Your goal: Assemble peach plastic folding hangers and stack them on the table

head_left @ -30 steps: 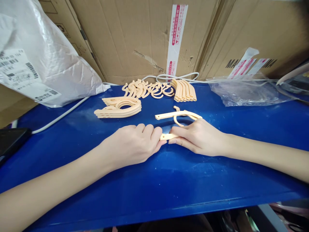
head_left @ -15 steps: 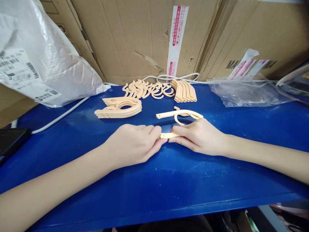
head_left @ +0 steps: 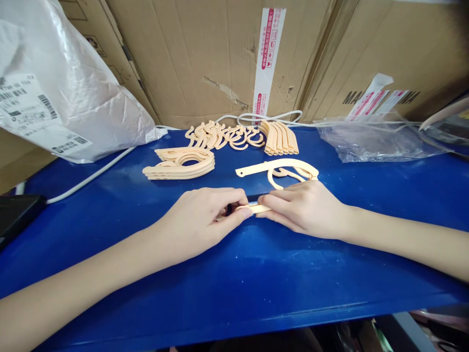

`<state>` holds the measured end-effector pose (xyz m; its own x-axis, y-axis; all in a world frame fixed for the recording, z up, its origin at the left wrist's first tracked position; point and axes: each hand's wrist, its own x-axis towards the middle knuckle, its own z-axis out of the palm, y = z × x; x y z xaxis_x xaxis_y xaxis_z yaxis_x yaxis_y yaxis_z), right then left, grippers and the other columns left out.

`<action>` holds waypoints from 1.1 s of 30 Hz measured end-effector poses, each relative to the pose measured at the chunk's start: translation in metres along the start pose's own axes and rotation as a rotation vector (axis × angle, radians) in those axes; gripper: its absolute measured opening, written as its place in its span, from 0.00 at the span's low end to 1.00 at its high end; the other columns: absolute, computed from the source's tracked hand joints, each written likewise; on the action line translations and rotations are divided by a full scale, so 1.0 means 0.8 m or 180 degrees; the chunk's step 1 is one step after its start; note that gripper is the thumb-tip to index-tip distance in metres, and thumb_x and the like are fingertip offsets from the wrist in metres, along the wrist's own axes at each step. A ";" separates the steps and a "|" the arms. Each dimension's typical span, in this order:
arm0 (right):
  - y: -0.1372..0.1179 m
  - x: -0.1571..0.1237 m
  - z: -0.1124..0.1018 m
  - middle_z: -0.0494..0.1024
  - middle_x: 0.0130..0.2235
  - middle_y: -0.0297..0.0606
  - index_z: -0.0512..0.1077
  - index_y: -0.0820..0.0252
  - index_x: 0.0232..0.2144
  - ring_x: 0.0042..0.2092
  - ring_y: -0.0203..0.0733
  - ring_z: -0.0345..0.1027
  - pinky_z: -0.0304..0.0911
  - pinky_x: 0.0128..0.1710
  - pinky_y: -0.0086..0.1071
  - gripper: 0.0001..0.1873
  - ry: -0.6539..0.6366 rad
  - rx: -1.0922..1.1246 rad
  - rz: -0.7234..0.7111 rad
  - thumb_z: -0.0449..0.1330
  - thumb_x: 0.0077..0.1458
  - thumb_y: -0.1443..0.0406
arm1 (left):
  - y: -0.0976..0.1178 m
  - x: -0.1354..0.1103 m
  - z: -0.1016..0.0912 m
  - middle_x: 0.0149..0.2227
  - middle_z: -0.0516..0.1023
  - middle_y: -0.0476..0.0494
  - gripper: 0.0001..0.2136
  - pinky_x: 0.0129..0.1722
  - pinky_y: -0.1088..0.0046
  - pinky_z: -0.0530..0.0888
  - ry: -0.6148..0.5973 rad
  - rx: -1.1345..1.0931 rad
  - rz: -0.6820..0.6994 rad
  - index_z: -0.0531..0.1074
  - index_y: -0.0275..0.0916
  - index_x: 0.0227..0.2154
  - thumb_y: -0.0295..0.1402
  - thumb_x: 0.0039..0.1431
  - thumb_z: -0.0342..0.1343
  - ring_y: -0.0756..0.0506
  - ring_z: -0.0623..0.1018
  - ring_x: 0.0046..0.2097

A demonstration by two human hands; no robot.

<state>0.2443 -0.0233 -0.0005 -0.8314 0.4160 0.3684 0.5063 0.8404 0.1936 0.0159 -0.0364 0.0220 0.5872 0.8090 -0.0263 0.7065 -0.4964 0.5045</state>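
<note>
Before the hanger stack (head_left: 178, 169), the left hand (head_left: 200, 220) and right hand (head_left: 302, 210) pinch one cream strip (head_left: 261, 209). Hooks (head_left: 211, 135) lie behind the stack.

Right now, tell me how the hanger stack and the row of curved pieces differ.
The stack is piled in layers; the row is laid side by side. The stack has a rounded opening; the row shows none. The stack sits nearer the front, the row farther back. Both are beige.

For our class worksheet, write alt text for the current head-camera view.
A left hand and right hand hold a cream hanger piece over a blue table. Beyond lie stacked hanger pieces, small hooks and curved arms, backed by cardboard boxes.
</note>
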 end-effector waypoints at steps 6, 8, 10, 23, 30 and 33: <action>-0.001 0.001 0.000 0.73 0.23 0.31 0.72 0.61 0.32 0.21 0.32 0.62 0.44 0.20 0.30 0.22 -0.0041 -0.0027 -0.0047 0.43 0.68 0.59 | -0.002 0.005 0.000 0.28 0.74 0.57 0.11 0.27 0.78 0.61 -0.0147 -0.0521 -0.0113 0.73 0.42 0.30 0.42 0.62 0.51 0.53 0.70 0.29; -0.001 0.001 0.000 0.73 0.23 0.31 0.73 0.61 0.32 0.21 0.32 0.62 0.43 0.20 0.30 0.23 -0.0032 -0.0018 -0.0054 0.43 0.69 0.59 | -0.002 0.006 -0.001 0.27 0.74 0.57 0.12 0.26 0.78 0.60 -0.0206 -0.0633 -0.0159 0.73 0.42 0.30 0.42 0.62 0.51 0.53 0.69 0.28; -0.001 0.000 0.000 0.73 0.24 0.31 0.73 0.61 0.33 0.21 0.32 0.62 0.43 0.20 0.31 0.23 -0.0024 0.0007 -0.0055 0.43 0.69 0.58 | -0.002 0.007 -0.002 0.27 0.74 0.57 0.13 0.26 0.78 0.60 -0.0227 -0.0709 -0.0183 0.73 0.42 0.30 0.43 0.62 0.51 0.54 0.69 0.28; -0.001 0.003 0.000 0.75 0.24 0.32 0.73 0.61 0.32 0.21 0.33 0.62 0.42 0.21 0.31 0.24 -0.0122 0.0070 0.0050 0.42 0.68 0.57 | 0.000 0.008 0.001 0.19 0.64 0.56 0.13 0.21 0.79 0.56 -0.0113 -0.0858 -0.0194 0.70 0.38 0.25 0.38 0.61 0.50 0.54 0.62 0.22; 0.001 0.002 0.001 0.75 0.25 0.34 0.73 0.62 0.33 0.24 0.35 0.67 0.47 0.24 0.31 0.22 -0.0126 0.0391 0.0187 0.45 0.67 0.57 | -0.004 0.002 0.013 0.23 0.71 0.55 0.12 0.23 0.78 0.57 0.0394 0.0370 0.0422 0.68 0.39 0.31 0.38 0.66 0.45 0.53 0.67 0.22; 0.001 0.001 0.000 0.76 0.28 0.34 0.73 0.61 0.35 0.25 0.35 0.68 0.52 0.26 0.30 0.22 -0.0103 0.0608 0.0173 0.45 0.67 0.55 | -0.009 0.000 0.020 0.21 0.69 0.55 0.12 0.21 0.77 0.54 0.0475 0.0696 0.0747 0.65 0.39 0.29 0.37 0.67 0.43 0.53 0.67 0.19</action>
<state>0.2438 -0.0220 -0.0001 -0.8125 0.4709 0.3436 0.5005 0.8657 -0.0029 0.0173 -0.0377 0.0048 0.6908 0.6939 0.2032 0.6365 -0.7169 0.2845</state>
